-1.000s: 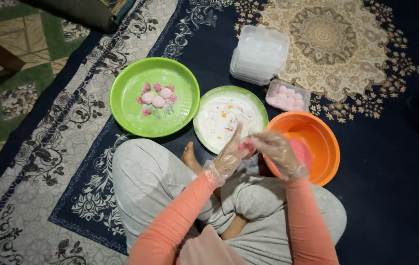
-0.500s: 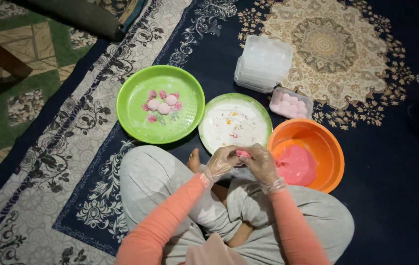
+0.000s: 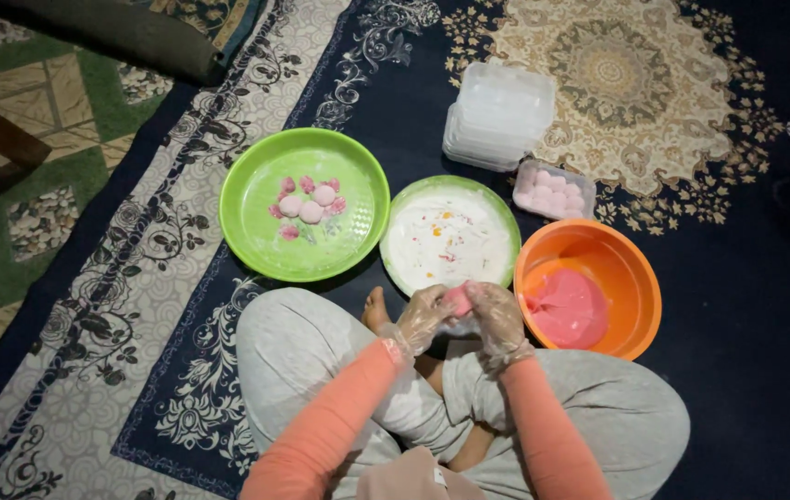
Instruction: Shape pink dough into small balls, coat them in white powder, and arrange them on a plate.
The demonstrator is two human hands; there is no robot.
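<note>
Both my hands wear clear plastic gloves and meet over my lap. My left hand (image 3: 421, 317) and my right hand (image 3: 497, 320) pinch a small pink dough piece (image 3: 457, 299) between the fingertips. Just beyond them lies a green plate coated with white flour (image 3: 413, 215). To the right stands an orange bowl (image 3: 634, 276) holding pink dough (image 3: 569, 307). A larger green plate (image 3: 256, 222) at the left carries three pale pink balls (image 3: 310, 204) and small darker pink bits.
A stack of clear plastic boxes (image 3: 498, 113) and one box filled with pink balls (image 3: 552, 190) sit behind the plates on the dark patterned carpet (image 3: 709, 111). My crossed legs in grey trousers (image 3: 302, 352) fill the foreground. A dark cushion (image 3: 126, 32) lies top left.
My hands have drawn back from the orange bowl toward my lap and closed together on the pink dough piece. The left palm, raised a second ago, now curls around the piece.
</note>
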